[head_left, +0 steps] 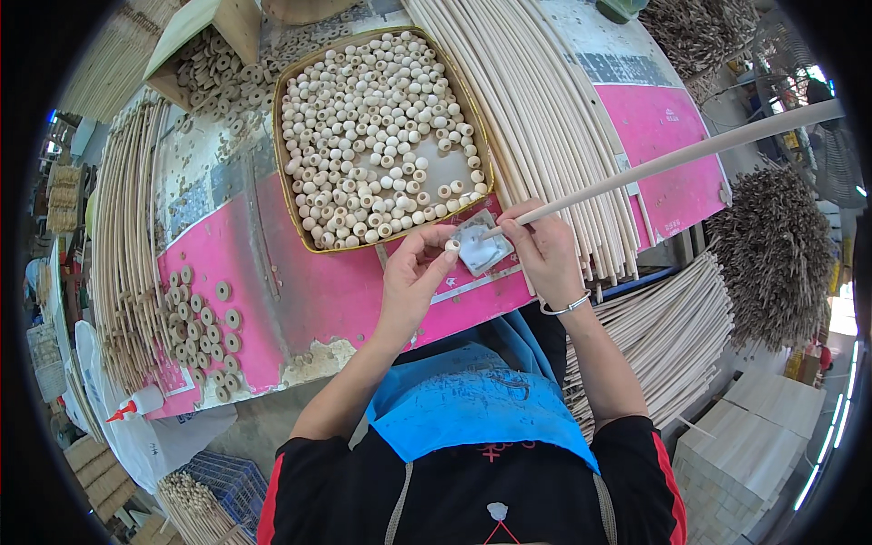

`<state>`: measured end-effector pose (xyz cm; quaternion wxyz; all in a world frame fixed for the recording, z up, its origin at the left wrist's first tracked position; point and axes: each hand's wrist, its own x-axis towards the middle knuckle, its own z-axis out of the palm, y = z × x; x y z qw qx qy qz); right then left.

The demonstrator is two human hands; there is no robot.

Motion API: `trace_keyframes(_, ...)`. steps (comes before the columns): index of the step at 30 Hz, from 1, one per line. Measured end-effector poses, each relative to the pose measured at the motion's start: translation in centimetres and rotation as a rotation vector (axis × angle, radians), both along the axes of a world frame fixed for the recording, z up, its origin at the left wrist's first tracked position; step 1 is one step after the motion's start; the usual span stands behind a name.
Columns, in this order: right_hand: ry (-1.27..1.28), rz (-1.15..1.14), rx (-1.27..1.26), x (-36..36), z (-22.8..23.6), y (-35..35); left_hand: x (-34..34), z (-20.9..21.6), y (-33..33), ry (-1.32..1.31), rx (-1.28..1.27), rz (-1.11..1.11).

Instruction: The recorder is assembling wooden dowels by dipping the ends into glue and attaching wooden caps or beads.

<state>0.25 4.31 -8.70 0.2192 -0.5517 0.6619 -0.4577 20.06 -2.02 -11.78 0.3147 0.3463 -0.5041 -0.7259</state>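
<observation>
Between the thumb and fingers of my left hand (411, 277) is a small round wooden bead (452, 245) with a hole in it. My right hand (547, 252) grips a long pale wooden dowel (672, 164) near its lower end. The dowel slants up and far off to the right. Its tip is at a small clear container (499, 263) with white paste-like stuff inside, which lies between my hands at the table's near edge. Just beyond my hands stands a yellow-rimmed tray (276, 127) full of similar beads, with a bare patch at its right.
Bundled dowels (536, 118) lie right of the tray, more (127, 245) at the left. Wooden rings (207, 331) are scattered on the pink table cover (318, 300); a wooden box (213, 68) holds others. A red-tipped white bottle (141, 402) sits at the left corner.
</observation>
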Motion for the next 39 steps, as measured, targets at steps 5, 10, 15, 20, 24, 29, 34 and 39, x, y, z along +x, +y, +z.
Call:
trace_keyframes(5,-0.308,-0.123,-0.008,-0.9,-0.6,1.2,-0.7,-0.6,0.1,-0.099,-0.029,-0.013)
trace_keyframes(10,-0.422,-0.099,-0.076,-0.7,0.5,2.0,-1.5,-0.9,0.4,-0.070,0.040,-0.038)
trace_keyframes(15,-0.460,-0.066,-0.164,0.2,0.8,2.5,-1.9,-0.7,0.6,-0.043,0.079,-0.064)
trace_keyframes(20,-0.464,-0.020,-0.177,0.3,0.4,3.0,-1.8,-0.5,0.9,-0.002,0.109,-0.073)
trace_keyframes(24,-0.444,0.012,-0.180,0.1,-0.1,3.7,-1.8,-0.3,1.1,0.041,0.163,-0.064)
trace_keyframes(29,-0.387,0.043,-0.212,0.2,0.1,4.1,-2.0,-0.3,1.5,0.100,0.218,-0.038)
trace_keyframes(34,-0.323,0.036,-0.207,0.4,0.3,4.8,-1.4,0.1,1.4,-0.074,-0.055,-0.078)
trace_keyframes(39,-0.490,-0.064,-0.214,1.2,-0.6,5.5,-1.0,0.6,0.9,-0.109,-0.421,-0.133)
